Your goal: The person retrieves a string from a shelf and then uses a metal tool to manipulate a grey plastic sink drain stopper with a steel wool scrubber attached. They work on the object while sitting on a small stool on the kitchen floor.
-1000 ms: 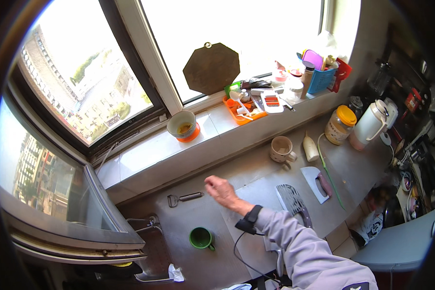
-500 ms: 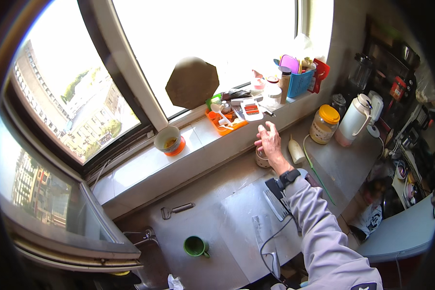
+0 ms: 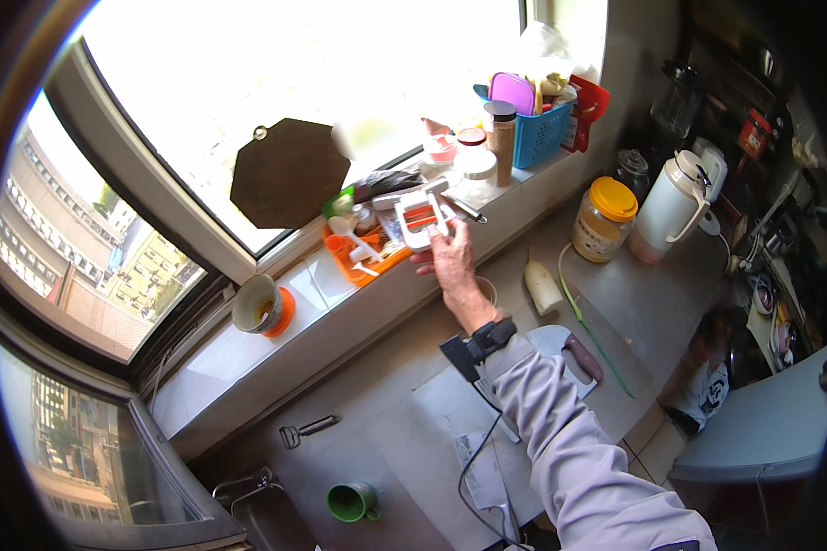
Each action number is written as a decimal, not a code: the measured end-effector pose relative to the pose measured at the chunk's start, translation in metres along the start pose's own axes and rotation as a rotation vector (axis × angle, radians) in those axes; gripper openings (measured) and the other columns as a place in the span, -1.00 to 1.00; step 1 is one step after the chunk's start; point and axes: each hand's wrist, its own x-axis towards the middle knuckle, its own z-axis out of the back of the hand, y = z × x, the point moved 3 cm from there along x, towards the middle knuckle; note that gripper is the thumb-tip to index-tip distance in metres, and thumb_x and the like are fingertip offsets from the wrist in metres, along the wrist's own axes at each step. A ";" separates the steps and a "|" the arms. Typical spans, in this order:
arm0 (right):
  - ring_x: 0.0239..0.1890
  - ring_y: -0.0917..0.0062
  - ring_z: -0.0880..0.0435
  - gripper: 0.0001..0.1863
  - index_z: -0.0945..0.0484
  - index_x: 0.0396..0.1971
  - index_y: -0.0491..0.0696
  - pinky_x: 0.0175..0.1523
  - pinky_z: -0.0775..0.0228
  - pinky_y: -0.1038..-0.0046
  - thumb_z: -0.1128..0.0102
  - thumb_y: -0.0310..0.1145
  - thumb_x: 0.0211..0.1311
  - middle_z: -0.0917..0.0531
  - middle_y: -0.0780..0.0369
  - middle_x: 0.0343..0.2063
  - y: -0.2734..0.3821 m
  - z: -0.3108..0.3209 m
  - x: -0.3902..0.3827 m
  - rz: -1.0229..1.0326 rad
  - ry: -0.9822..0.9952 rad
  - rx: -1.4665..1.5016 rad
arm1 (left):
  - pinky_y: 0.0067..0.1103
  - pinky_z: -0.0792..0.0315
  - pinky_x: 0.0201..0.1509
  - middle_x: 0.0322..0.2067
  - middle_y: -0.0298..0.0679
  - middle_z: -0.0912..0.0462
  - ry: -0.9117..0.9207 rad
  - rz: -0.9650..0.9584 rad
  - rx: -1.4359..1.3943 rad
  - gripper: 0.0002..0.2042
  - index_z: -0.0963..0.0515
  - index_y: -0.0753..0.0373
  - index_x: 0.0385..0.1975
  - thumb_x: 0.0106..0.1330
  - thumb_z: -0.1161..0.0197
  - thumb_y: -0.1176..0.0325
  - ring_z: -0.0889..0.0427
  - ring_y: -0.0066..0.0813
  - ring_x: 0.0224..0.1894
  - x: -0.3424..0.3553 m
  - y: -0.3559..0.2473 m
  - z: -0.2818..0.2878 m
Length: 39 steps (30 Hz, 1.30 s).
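Observation:
My right hand [image 3: 450, 264] reaches over the counter to the sill, fingers closed on the near edge of a white plastic slicer with red inserts [image 3: 420, 218] above an orange basket [image 3: 358, 271] of small utensils. Partly hidden behind my hand is a cup [image 3: 487, 288]. Near it lie a white root vegetable [image 3: 543, 286] and a long green stalk [image 3: 597, 333]. Below my forearm are a purple-handled cutter [image 3: 583, 357] and a cleaver [image 3: 479, 473] beside a dark cable. My left hand is out of view.
An open window [image 3: 92, 441] overhangs the sink [image 3: 271, 514]. A green mug [image 3: 349, 500] and peeler [image 3: 308, 430] sit on the steel counter [image 3: 386, 459]. A bowl [image 3: 253, 303] and blue basket [image 3: 542, 138] are on the sill. A yellow-lidded jar [image 3: 605, 220] and white flask [image 3: 666, 207] stand right.
My right hand has moved from low over the counter up and right, past the cup to the sill, and has taken hold of the white slicer. The view has shifted too.

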 end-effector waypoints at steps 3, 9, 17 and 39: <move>-0.53 0.53 -0.72 -0.57 -0.18 0.17 -0.11 -0.61 -0.53 0.56 -0.07 -0.26 0.48 -0.69 0.12 -0.30 -0.004 -0.014 -0.015 -0.015 0.026 -0.007 | -0.29 -0.47 0.23 -0.05 0.02 -0.65 0.022 0.007 0.032 -0.63 -0.51 0.50 0.03 0.26 -0.22 0.44 -0.64 -0.13 0.01 0.002 -0.006 -0.012; -0.56 0.57 -0.70 -0.39 -0.11 0.23 -0.16 -0.61 -0.47 0.60 -0.15 -0.12 0.44 -0.69 0.12 -0.30 -0.006 -0.035 -0.032 -0.028 0.059 -0.061 | -0.28 -0.49 0.21 -0.07 0.04 -0.66 0.046 0.004 0.043 -0.64 -0.52 0.50 0.01 0.24 -0.21 0.46 -0.66 -0.11 -0.02 0.006 -0.009 -0.022; -0.52 0.47 -0.70 -0.47 -0.34 0.07 -0.18 -0.50 -0.50 0.44 -0.18 -0.05 0.39 -0.68 0.11 -0.40 -0.001 -0.013 -0.024 0.080 -0.005 -0.386 | -0.28 -0.49 0.20 -0.09 0.04 -0.66 0.038 -0.013 0.086 -0.65 -0.52 0.50 -0.01 0.23 -0.22 0.47 -0.66 -0.10 -0.03 0.008 -0.012 -0.027; -0.44 0.70 -0.60 -0.83 -0.61 -0.15 -0.13 -0.35 -0.50 0.53 -0.23 -0.40 0.32 -0.65 0.30 -0.47 0.024 0.094 0.015 0.439 -0.211 -0.554 | -0.28 -0.51 0.18 -0.09 0.08 -0.66 0.088 0.001 0.085 -0.63 -0.51 0.53 0.01 0.23 -0.21 0.46 -0.66 -0.07 -0.04 0.016 -0.019 -0.044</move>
